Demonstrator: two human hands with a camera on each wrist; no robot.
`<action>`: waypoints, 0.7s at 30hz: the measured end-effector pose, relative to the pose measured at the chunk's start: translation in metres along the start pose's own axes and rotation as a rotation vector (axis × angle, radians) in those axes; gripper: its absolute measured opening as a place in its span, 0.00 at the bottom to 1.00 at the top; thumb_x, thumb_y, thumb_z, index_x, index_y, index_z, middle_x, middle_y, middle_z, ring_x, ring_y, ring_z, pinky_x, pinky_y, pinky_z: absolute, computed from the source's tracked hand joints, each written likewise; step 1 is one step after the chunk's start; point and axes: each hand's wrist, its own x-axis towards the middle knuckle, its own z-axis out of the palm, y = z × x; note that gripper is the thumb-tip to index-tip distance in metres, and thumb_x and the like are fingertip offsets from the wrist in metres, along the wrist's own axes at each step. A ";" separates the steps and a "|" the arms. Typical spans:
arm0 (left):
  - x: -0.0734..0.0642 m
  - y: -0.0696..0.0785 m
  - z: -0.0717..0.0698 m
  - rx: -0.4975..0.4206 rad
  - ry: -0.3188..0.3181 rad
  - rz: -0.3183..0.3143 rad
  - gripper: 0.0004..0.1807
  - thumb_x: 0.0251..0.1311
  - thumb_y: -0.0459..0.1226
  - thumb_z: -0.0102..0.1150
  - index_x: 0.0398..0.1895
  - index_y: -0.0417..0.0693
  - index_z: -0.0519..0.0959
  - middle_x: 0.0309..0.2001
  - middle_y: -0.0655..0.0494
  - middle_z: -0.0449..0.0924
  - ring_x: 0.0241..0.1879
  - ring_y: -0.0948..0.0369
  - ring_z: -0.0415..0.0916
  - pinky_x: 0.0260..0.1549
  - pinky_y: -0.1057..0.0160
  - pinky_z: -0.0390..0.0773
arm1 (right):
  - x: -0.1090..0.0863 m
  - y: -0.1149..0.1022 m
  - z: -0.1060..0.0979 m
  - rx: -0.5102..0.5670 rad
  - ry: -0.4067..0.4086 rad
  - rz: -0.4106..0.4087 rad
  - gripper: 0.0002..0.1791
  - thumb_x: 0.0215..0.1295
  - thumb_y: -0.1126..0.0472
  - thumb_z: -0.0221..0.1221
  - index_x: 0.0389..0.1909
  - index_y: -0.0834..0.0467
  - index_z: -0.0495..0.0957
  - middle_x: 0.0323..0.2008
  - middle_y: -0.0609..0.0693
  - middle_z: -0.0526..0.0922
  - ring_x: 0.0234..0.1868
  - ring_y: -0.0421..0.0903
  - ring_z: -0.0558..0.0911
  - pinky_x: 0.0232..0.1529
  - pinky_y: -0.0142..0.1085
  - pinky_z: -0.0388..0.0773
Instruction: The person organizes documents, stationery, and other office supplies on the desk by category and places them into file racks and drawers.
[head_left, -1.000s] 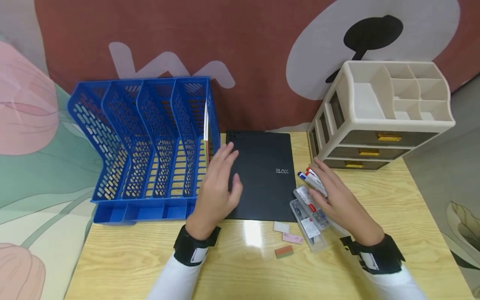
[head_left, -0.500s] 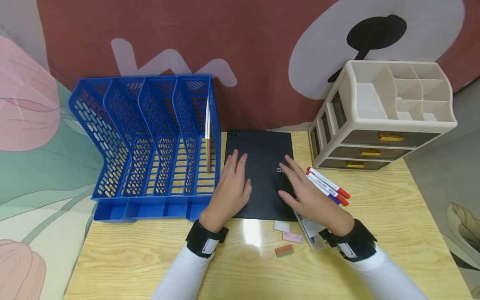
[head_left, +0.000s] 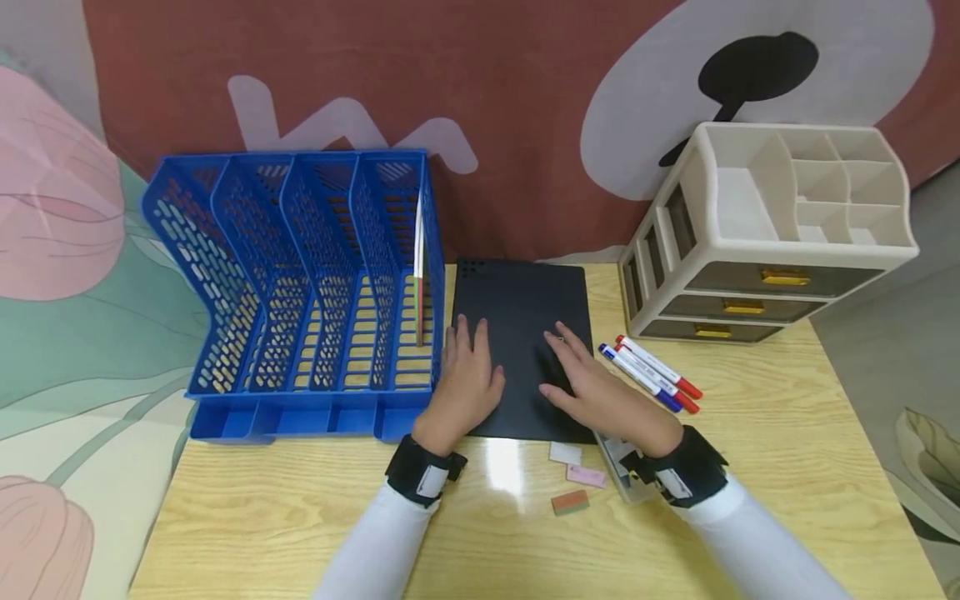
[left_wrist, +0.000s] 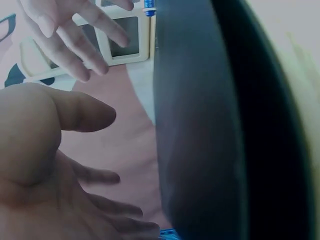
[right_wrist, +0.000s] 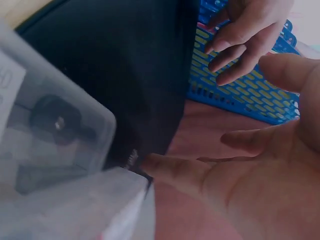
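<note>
A flat black board (head_left: 517,300) with small pale lettering lies between the blue file rack and the white drawer unit. Over its left part my left hand (head_left: 465,387) hovers, fingers spread and pointing away from me. My right hand (head_left: 603,404) is over its right edge, thumb apart from the fingers and covering most of the lettering. In the left wrist view, the left hand (left_wrist: 35,150) holds nothing and stands beside the board (left_wrist: 195,120). Beneath my right hand and wrist is a clear plastic case (head_left: 636,487), largely hidden; in the right wrist view the case (right_wrist: 60,120) shows dark contents.
Red and blue markers (head_left: 651,375) lie right of the board. In front are a white eraser-like block (head_left: 565,452), a pink one (head_left: 586,476) and an orange-green one (head_left: 570,502). The blue file rack (head_left: 307,400) holds thin booklets (head_left: 418,275); the white drawer unit (head_left: 705,250) stands right.
My right hand has moved left from the markers and cases to over the black board, uncovering the markers. My left hand has shifted right and nearer to me, away from the rack.
</note>
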 end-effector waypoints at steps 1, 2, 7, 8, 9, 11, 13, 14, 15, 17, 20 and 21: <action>0.001 0.000 0.002 0.002 -0.012 -0.025 0.42 0.60 0.42 0.60 0.73 0.36 0.54 0.74 0.27 0.46 0.70 0.30 0.46 0.63 0.32 0.60 | 0.002 0.001 0.001 0.003 -0.008 0.005 0.44 0.69 0.47 0.55 0.75 0.64 0.46 0.76 0.67 0.41 0.73 0.65 0.52 0.65 0.63 0.62; 0.001 -0.001 0.003 -0.002 -0.022 -0.049 0.42 0.60 0.43 0.61 0.73 0.36 0.54 0.74 0.27 0.44 0.70 0.30 0.45 0.63 0.33 0.60 | 0.004 0.003 0.002 0.008 -0.014 0.017 0.44 0.70 0.48 0.55 0.75 0.65 0.46 0.76 0.69 0.41 0.72 0.66 0.52 0.65 0.64 0.61; 0.004 0.000 0.007 -0.029 -0.056 -0.133 0.44 0.61 0.44 0.60 0.74 0.35 0.52 0.74 0.25 0.39 0.71 0.31 0.41 0.65 0.35 0.60 | 0.010 0.009 0.007 0.003 -0.034 0.126 0.44 0.71 0.49 0.53 0.75 0.68 0.44 0.75 0.72 0.39 0.73 0.68 0.48 0.67 0.64 0.57; 0.004 0.000 0.008 -0.034 -0.057 -0.145 0.44 0.61 0.44 0.60 0.74 0.34 0.52 0.74 0.25 0.38 0.71 0.32 0.40 0.65 0.36 0.60 | 0.011 0.010 0.007 -0.004 -0.033 0.147 0.44 0.71 0.49 0.53 0.75 0.68 0.44 0.75 0.72 0.39 0.73 0.68 0.48 0.67 0.64 0.57; 0.005 0.000 0.008 -0.031 -0.058 -0.156 0.44 0.61 0.44 0.60 0.74 0.34 0.51 0.74 0.25 0.38 0.71 0.32 0.40 0.66 0.36 0.59 | 0.012 0.011 0.007 -0.014 -0.029 0.168 0.44 0.70 0.49 0.53 0.75 0.68 0.44 0.75 0.72 0.39 0.73 0.68 0.48 0.67 0.64 0.57; 0.006 0.001 0.009 -0.030 -0.068 -0.184 0.45 0.61 0.44 0.59 0.74 0.33 0.50 0.74 0.24 0.37 0.72 0.33 0.40 0.67 0.37 0.59 | 0.014 0.014 0.008 -0.036 -0.027 0.209 0.44 0.70 0.49 0.53 0.74 0.69 0.44 0.75 0.73 0.39 0.72 0.69 0.48 0.67 0.64 0.58; 0.008 0.001 0.009 -0.024 -0.083 -0.214 0.46 0.61 0.45 0.59 0.74 0.33 0.48 0.74 0.24 0.36 0.72 0.35 0.39 0.67 0.38 0.58 | 0.016 0.016 0.008 -0.052 -0.031 0.252 0.45 0.70 0.49 0.53 0.74 0.70 0.44 0.74 0.74 0.38 0.72 0.70 0.50 0.66 0.64 0.60; 0.008 0.001 0.009 -0.018 -0.092 -0.229 0.47 0.61 0.45 0.59 0.75 0.34 0.47 0.74 0.24 0.35 0.73 0.35 0.39 0.68 0.39 0.57 | 0.017 0.017 0.008 -0.055 -0.034 0.274 0.45 0.69 0.48 0.53 0.74 0.70 0.43 0.74 0.75 0.38 0.71 0.70 0.51 0.65 0.64 0.61; 0.008 0.001 0.010 -0.010 -0.102 -0.240 0.47 0.61 0.45 0.59 0.75 0.34 0.46 0.74 0.24 0.35 0.73 0.36 0.38 0.68 0.39 0.57 | 0.018 0.018 0.008 -0.056 -0.042 0.300 0.46 0.69 0.48 0.53 0.74 0.70 0.43 0.74 0.75 0.38 0.71 0.70 0.52 0.65 0.64 0.61; 0.009 0.001 0.010 0.013 -0.118 -0.254 0.48 0.61 0.47 0.59 0.76 0.35 0.45 0.74 0.24 0.34 0.73 0.36 0.37 0.69 0.40 0.56 | 0.020 0.021 0.008 -0.053 -0.062 0.338 0.47 0.70 0.46 0.52 0.75 0.70 0.42 0.74 0.75 0.37 0.71 0.70 0.53 0.65 0.64 0.62; 0.010 0.001 0.012 0.028 -0.135 -0.250 0.49 0.61 0.48 0.59 0.76 0.36 0.45 0.75 0.26 0.34 0.73 0.37 0.36 0.69 0.40 0.55 | 0.021 0.025 0.007 -0.036 -0.077 0.373 0.47 0.70 0.45 0.52 0.74 0.70 0.41 0.74 0.75 0.38 0.71 0.70 0.52 0.65 0.64 0.61; 0.010 0.001 0.012 0.032 -0.141 -0.247 0.50 0.60 0.49 0.59 0.76 0.36 0.45 0.75 0.26 0.34 0.74 0.37 0.35 0.69 0.40 0.55 | 0.021 0.026 0.007 -0.025 -0.077 0.381 0.47 0.70 0.46 0.51 0.74 0.71 0.41 0.74 0.75 0.38 0.71 0.70 0.51 0.65 0.65 0.60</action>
